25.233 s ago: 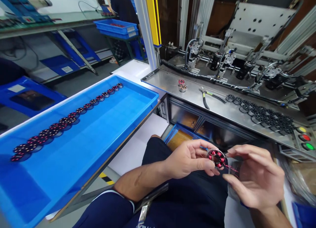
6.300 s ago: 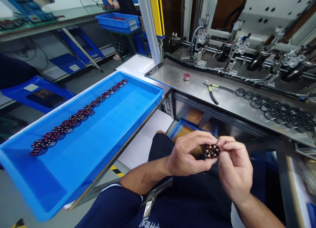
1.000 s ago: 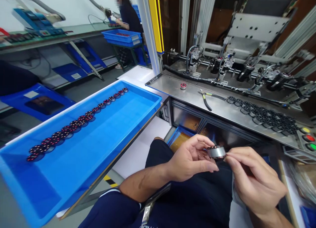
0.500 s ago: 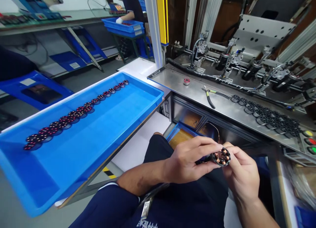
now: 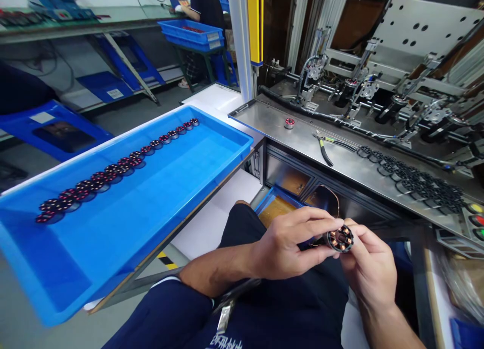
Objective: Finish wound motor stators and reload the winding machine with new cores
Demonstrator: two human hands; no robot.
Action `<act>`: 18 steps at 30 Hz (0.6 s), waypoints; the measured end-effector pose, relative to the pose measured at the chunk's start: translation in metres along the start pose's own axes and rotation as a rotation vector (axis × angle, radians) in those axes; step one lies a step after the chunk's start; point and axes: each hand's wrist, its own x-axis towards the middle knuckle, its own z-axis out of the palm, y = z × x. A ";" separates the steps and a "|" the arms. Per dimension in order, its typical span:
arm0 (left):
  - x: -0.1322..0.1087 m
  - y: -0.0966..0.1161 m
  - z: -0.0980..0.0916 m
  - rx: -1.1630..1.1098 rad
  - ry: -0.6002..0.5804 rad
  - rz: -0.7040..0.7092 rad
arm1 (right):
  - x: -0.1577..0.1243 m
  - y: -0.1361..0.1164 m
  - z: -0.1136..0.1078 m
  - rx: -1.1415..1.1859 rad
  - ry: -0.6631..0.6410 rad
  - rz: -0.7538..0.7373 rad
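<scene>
A small round stator with copper-coloured windings point(image 5: 341, 238) sits between both of my hands, above my lap. My left hand point(image 5: 289, 243) pinches its left side with thumb and fingers closed. On the right side, my right hand point(image 5: 368, 268) has its fingers curled round it. A thin loop of copper wire point(image 5: 329, 195) arcs up from the stator. At my left, a blue tray point(image 5: 159, 202) carries a long row of wound stators with red windings point(image 5: 113, 170).
A steel bench point(image 5: 302, 142) ahead bears one wound stator point(image 5: 289, 123), a pair of pliers point(image 5: 325, 147) and several black unwound cores point(image 5: 416, 177). Behind it stands winding machinery point(image 5: 359, 86). Coloured buttons point(image 5: 477, 219) sit at right. Another person point(image 5: 202, 3) stands by a far blue bin point(image 5: 191, 34).
In the last second I turned the stator from edge-on to face its windings up at me, and my right hand closed in on it. A wire loop now shows above it.
</scene>
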 end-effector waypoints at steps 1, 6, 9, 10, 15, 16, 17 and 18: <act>0.000 0.000 -0.001 -0.044 -0.013 -0.017 | 0.000 0.000 -0.001 -0.027 0.001 -0.021; -0.002 -0.002 0.000 -0.483 -0.074 -0.247 | 0.001 -0.014 -0.011 -0.397 -0.013 -0.349; -0.003 -0.008 0.006 -0.892 -0.040 -0.550 | 0.003 -0.033 -0.019 -0.695 -0.137 -0.639; -0.003 -0.011 0.008 -1.013 -0.075 -0.651 | 0.004 -0.038 -0.021 -0.778 -0.185 -0.703; -0.002 -0.020 0.018 -1.272 -0.455 -0.811 | 0.005 -0.057 -0.026 -0.977 -0.270 -0.826; -0.001 -0.020 0.019 -1.246 -0.420 -0.798 | 0.004 -0.059 -0.026 -1.001 -0.255 -0.828; -0.001 -0.019 0.019 -1.205 -0.358 -0.787 | 0.004 -0.060 -0.025 -1.031 -0.235 -0.817; 0.000 -0.018 0.020 -1.163 -0.300 -0.774 | 0.003 -0.061 -0.025 -1.061 -0.203 -0.796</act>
